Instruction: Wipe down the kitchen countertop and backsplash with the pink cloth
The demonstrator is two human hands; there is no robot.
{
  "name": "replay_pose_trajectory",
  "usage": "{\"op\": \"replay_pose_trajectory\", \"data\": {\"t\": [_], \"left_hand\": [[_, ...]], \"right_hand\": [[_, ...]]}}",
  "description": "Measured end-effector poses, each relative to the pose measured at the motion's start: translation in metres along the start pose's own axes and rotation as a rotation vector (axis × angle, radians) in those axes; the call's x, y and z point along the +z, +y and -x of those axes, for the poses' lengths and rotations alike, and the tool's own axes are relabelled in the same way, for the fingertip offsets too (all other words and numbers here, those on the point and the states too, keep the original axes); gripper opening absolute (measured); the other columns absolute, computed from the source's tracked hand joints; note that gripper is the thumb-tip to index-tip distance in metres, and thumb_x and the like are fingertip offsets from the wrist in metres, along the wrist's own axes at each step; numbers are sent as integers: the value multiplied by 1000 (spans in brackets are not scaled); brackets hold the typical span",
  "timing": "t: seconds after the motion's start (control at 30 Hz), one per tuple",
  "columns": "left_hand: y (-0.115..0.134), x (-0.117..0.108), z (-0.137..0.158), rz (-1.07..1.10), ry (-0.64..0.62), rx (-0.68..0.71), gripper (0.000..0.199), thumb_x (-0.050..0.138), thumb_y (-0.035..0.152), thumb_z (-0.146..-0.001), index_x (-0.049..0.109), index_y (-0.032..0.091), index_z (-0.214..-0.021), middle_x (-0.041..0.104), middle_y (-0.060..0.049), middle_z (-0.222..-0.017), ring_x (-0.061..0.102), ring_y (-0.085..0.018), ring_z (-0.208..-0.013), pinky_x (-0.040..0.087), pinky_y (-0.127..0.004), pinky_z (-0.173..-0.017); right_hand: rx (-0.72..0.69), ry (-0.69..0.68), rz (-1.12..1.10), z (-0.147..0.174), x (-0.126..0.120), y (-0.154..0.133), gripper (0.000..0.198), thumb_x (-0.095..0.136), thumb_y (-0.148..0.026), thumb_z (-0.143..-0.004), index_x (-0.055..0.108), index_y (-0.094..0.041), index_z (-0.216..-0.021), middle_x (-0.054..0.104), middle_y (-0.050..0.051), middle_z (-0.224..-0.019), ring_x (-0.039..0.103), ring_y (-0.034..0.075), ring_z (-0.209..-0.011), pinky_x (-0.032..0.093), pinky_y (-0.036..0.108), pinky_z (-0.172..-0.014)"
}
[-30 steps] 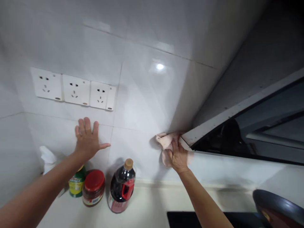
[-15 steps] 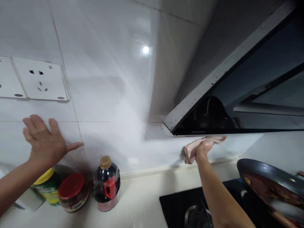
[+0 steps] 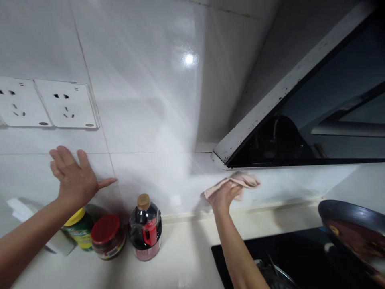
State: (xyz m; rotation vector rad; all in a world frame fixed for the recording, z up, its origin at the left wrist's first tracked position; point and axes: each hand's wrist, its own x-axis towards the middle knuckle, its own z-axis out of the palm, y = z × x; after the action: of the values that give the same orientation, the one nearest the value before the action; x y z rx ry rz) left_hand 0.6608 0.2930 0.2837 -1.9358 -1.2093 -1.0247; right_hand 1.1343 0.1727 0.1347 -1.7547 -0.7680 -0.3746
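At lower left, your left hand (image 3: 75, 180) spreads on the tiled wall (image 3: 150, 132); right of lower centre, your right hand (image 3: 224, 196) grips a pink cloth (image 3: 246, 180).

The cloth (image 3: 248, 180) is below the range hood (image 3: 300, 120), right of the bottle (image 3: 145, 230) on the counter (image 3: 182, 253).
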Motion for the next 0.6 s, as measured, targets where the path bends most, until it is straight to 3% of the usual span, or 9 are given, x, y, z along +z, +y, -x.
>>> {"op": "replay_pose_trajectory", "data": {"t": [0.1,0.17,0.23,0.33,0.43,0.5,0.6], "left_hand": [[0,-4,-1,57,-48,-14,133,66,80,-73,12,-11,-155,-10,-49,-157,-17,-59,-148,5,-81,-113],[1,-6,-1,82,-46,-19,132,66,79,-73,13,-11,-154,-11,-49,-157,-18,-58,-148,3,-81,-113],[1,-6,0,61,-34,-6,131,66,78,-75,12,-11,-154,-10,-49,-158,-18,-58,-148,4,-81,-113],[-1,-3,1,11,-29,9,131,66,77,-75,12,-11,-155,-9,-49,-157,-17,-59,-148,7,-80,-114],[-3,0,2,23,-21,-4,132,67,78,-73,12,-10,-155,-9,-49,-157,-16,-59,-148,7,-81,-112],[-2,-2,1,45,-37,-18,134,68,79,-72,10,-8,-156,-11,-48,-158,-17,-59,-149,7,-83,-111],[4,-7,-2,71,-57,-50,133,66,79,-73,9,-8,-156,-11,-47,-159,-16,-59,-149,6,-83,-111]], "right_hand": [[-155,33,-92,23,12,-64,70,20,-42,-106,-21,-19,-158,-7,22,-164,-6,41,-152,20,76,-115],[-349,-33,-109,47,16,-95,66,32,-36,-105,2,-22,-162,0,21,-165,-7,44,-152,16,81,-112],[-507,-126,-43,79,17,-104,59,41,-30,-103,22,-26,-158,8,20,-165,-5,47,-151,19,84,-107],[-705,-283,130,125,15,-79,52,52,-22,-99,42,-31,-149,25,18,-160,14,48,-147,26,81,-105],[-901,-531,287,150,12,-40,49,61,-18,-95,55,-40,-139,51,11,-142,42,39,-128,36,67,-105],[-947,-647,321,149,10,-23,42,64,-19,-95,61,-39,-132,59,8,-130,49,33,-114,43,56,-99],[-911,-689,295,129,5,-6,27,66,-20,-94,68,-33,-119,62,7,-119,51,28,-105,46,45,-94]]}}
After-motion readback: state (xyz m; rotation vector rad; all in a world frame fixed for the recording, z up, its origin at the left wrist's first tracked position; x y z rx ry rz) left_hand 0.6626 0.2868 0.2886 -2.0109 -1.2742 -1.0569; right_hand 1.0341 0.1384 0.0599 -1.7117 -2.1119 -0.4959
